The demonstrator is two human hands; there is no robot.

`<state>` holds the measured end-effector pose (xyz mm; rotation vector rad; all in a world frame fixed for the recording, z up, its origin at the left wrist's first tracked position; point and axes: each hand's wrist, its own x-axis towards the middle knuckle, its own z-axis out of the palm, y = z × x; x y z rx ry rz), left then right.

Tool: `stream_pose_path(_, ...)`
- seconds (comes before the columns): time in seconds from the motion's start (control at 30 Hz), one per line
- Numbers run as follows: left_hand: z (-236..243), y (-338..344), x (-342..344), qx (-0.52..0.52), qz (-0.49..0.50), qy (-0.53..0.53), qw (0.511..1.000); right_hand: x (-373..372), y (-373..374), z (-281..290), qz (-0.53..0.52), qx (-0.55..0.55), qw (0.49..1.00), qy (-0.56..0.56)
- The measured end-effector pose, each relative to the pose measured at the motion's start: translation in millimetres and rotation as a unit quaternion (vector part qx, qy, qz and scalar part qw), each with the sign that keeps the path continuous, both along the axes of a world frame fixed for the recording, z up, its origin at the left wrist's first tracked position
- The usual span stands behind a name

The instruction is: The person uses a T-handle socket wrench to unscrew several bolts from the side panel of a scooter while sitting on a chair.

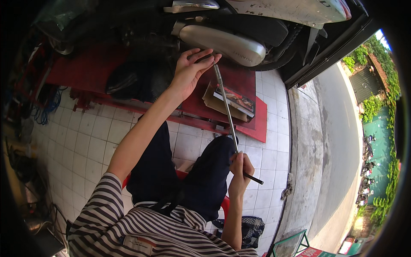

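A long socket wrench (227, 105), with a slim metal shaft and a thicker far end, runs slantwise across my front. My left hand (190, 70) reaches up and pinches its far end between thumb and fingers, just beneath the silver exhaust cover (222, 45) of a motorcycle. Low on the shaft, my right hand (240, 171) is wrapped round the tool, and a dark tip sticks out past it. Whether the far end touches anything on the motorcycle is hidden by my left fingers.
The motorcycle stands over a red lift platform (261, 124). On that platform lies a box with a dark printed picture (235, 103), atop brown cardboard. White floor tiles (92, 141) surround my knees. Blue cable (50, 109) hangs at left; a street (338, 128) opens at right.
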<state>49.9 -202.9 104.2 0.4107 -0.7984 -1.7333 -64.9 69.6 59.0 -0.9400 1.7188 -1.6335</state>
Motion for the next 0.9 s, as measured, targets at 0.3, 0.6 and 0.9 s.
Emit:
stream_pose_path(0.3,-19.0,-55.3,-23.1,0.046,-0.117,0.024,0.992,18.2,-66.2,-5.4,0.007,-0.058,0.997,-0.042)
stream_pose_path(0.6,-9.8,-120.2,-26.0,0.117,-0.089,0.012,0.989,22.7,-134.0,0.8,0.019,-0.058,0.996,-0.06)
stream_pose_path(0.9,-0.5,-136.4,-35.7,0.162,-0.035,-0.055,0.985,32.7,-154.8,17.0,0.063,-0.063,0.991,-0.098)
